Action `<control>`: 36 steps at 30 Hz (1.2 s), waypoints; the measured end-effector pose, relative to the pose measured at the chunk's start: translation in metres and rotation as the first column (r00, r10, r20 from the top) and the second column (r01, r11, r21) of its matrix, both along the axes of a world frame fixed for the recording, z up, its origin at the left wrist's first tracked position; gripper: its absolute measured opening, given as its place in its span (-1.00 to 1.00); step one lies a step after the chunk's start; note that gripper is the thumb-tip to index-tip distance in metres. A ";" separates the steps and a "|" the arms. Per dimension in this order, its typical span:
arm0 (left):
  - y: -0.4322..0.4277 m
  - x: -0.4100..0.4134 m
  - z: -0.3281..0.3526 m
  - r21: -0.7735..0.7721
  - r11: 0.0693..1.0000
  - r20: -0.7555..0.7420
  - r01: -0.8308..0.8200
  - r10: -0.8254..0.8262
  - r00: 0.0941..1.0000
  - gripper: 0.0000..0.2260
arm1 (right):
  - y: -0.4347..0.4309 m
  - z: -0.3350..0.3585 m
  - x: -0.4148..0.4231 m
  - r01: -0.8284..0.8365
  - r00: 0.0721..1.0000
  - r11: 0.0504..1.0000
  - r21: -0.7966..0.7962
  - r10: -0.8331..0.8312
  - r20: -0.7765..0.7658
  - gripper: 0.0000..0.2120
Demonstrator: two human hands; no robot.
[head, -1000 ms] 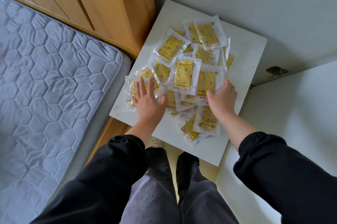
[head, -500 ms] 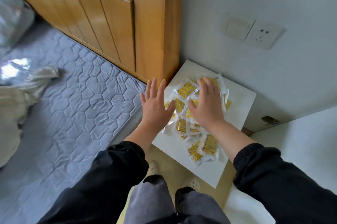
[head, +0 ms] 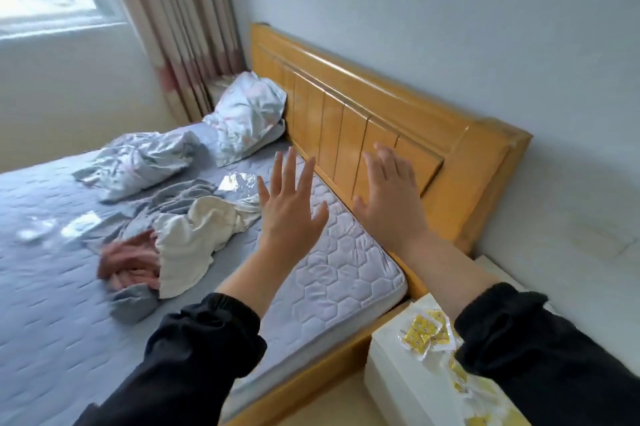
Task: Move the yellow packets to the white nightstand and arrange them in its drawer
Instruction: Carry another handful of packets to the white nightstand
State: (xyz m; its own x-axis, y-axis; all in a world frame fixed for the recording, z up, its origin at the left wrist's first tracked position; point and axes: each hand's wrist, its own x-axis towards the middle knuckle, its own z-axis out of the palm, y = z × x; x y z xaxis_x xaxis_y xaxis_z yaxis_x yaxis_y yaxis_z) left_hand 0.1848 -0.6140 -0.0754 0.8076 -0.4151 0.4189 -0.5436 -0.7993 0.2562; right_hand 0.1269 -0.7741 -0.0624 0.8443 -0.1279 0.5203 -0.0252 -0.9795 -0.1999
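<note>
Several yellow packets (head: 425, 336) in clear wrappers lie on top of the white nightstand (head: 391, 377) at the lower right, partly hidden under my right sleeve. My left hand (head: 290, 210) is raised over the mattress corner, fingers spread, holding nothing. Held up in front of the wooden headboard, my right hand (head: 389, 198) also has its fingers apart and is empty. Both hands are well above and to the left of the packets. No open drawer is visible.
A bed with a grey quilted mattress (head: 332, 273) and a wooden headboard (head: 346, 120) fills the left and centre. Crumpled bedding and clothes (head: 180, 228) and a pillow (head: 246, 117) lie on it. A curtain (head: 180, 27) and window are at the back left.
Both hands have lifted off the packet pile and risen with fingers spread. The view has swung up and left from the nightstand to the bed and headboard.
</note>
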 end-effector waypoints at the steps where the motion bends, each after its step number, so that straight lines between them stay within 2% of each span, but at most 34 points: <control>1: 0.025 0.007 0.014 0.003 0.999 0.023 -0.043 0.043 0.999 -0.34 | 0.023 0.014 0.011 -0.032 0.999 0.999 -0.036 0.033 0.029 -0.41; 8: 0.212 0.050 0.092 0.001 0.958 0.218 -0.287 0.280 0.935 -0.34 | 0.195 0.088 0.086 -0.191 0.956 0.963 -0.192 0.227 0.186 -0.39; 15: 0.368 0.064 0.139 0.006 0.879 0.261 -0.477 0.459 0.849 -0.34 | 0.358 0.124 0.134 -0.323 0.913 0.926 -0.197 0.360 0.194 -0.41; 22: 0.520 0.061 0.142 -0.045 0.784 0.328 -0.619 0.597 0.732 -0.33 | 0.525 0.140 0.164 -0.496 0.808 0.823 -0.278 0.554 0.199 -0.40; 29: 0.717 0.064 0.143 -0.009 0.668 0.408 -0.744 0.682 0.608 -0.35 | 0.722 0.136 0.189 -0.602 0.724 0.759 -0.250 0.650 0.230 -0.40; 33: 0.832 0.065 0.150 0.052 0.621 0.413 -0.782 0.700 0.583 -0.34 | 0.844 0.140 0.200 -0.669 0.679 0.720 -0.186 0.694 0.240 -0.40; 36: 0.920 0.047 0.159 0.090 0.552 0.480 -0.829 0.706 0.522 -0.37 | 0.934 0.146 0.198 -0.714 0.642 0.680 -0.168 0.731 0.232 -0.40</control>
State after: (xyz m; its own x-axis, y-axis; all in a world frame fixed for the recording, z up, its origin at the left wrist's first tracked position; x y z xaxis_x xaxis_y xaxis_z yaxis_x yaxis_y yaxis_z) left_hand 0.2322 0.3061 0.0839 0.6813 0.1547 0.7155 0.3277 -0.9384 -0.1092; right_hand 0.3250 0.1602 0.0833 0.4870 0.5001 0.7160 0.7390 -0.6730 -0.0326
